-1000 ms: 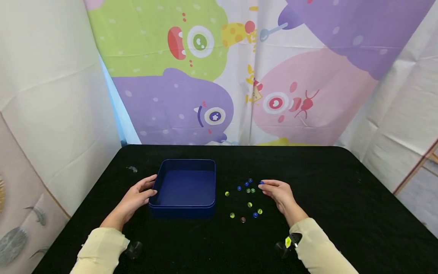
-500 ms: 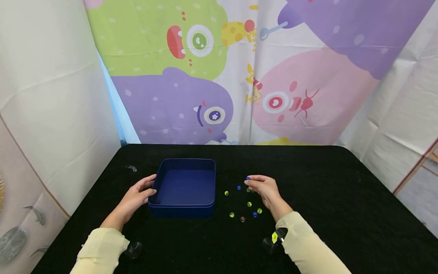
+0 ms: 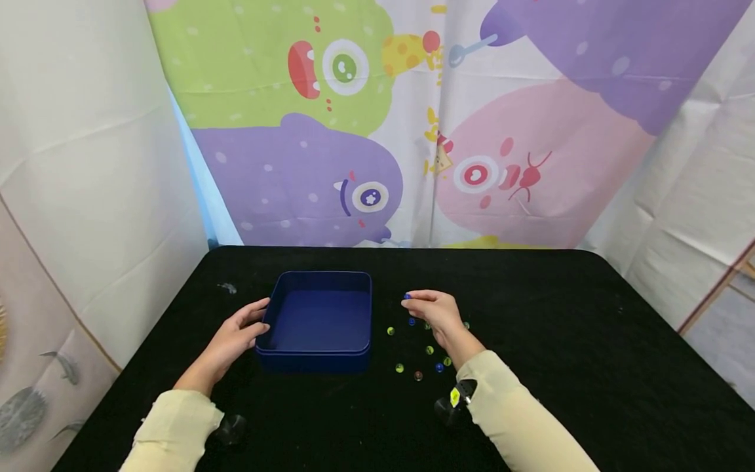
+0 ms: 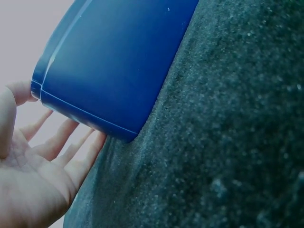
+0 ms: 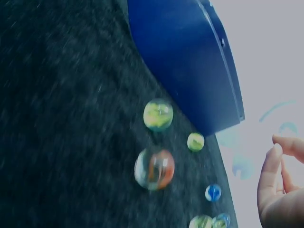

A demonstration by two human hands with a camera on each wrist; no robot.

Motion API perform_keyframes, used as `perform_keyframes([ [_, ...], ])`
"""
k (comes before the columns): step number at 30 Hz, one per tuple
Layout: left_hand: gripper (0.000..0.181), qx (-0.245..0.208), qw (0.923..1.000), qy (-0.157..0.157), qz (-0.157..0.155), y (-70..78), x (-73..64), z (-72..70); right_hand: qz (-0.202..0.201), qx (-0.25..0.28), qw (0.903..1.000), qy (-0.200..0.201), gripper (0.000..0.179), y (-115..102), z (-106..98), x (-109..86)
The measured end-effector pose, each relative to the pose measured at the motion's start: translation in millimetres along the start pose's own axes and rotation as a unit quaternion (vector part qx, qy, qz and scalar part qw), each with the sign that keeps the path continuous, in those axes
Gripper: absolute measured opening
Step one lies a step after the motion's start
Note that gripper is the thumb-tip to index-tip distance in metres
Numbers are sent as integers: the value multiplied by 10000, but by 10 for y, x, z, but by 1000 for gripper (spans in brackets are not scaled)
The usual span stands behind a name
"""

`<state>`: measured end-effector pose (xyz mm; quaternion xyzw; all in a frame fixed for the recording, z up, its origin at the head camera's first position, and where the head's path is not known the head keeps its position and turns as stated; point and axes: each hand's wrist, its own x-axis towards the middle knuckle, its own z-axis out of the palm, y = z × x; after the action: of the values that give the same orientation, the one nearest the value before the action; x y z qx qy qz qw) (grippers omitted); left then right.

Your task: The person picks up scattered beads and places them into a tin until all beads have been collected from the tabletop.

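An open dark-blue box (image 3: 315,362) sits left of the middle of the black table. My left hand (image 3: 231,341) holds its left side; in the left wrist view my left hand (image 4: 35,175) has its fingers along the outer wall and its thumb at the rim. To the right of the box, my right hand (image 3: 438,318) pinches a blue marble (image 3: 407,297) between thumb and fingertips, above the table. In the right wrist view the marble cannot be made out in my right hand (image 5: 282,185).
Several loose marbles lie right of the box, among them a yellow-green marble (image 3: 391,331), a blue marble (image 3: 439,368) and a reddish marble (image 3: 418,375). A white smudge (image 3: 227,288) marks the black table (image 3: 560,314) at the back left. A cartoon curtain (image 3: 330,170) hangs behind.
My right hand has moved left toward the box, and slightly away from me, with the blue marble pinched in it. The left hand and box have stayed in place.
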<state>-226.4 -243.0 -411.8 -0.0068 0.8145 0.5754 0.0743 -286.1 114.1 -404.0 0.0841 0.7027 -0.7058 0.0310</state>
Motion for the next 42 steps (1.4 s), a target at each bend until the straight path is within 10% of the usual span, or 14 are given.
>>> perform_keyframes([
  [42,59,-45,10000,30,-61,-30,31,-4,-231,-272,9965,-755,17,-235,1092,-159],
])
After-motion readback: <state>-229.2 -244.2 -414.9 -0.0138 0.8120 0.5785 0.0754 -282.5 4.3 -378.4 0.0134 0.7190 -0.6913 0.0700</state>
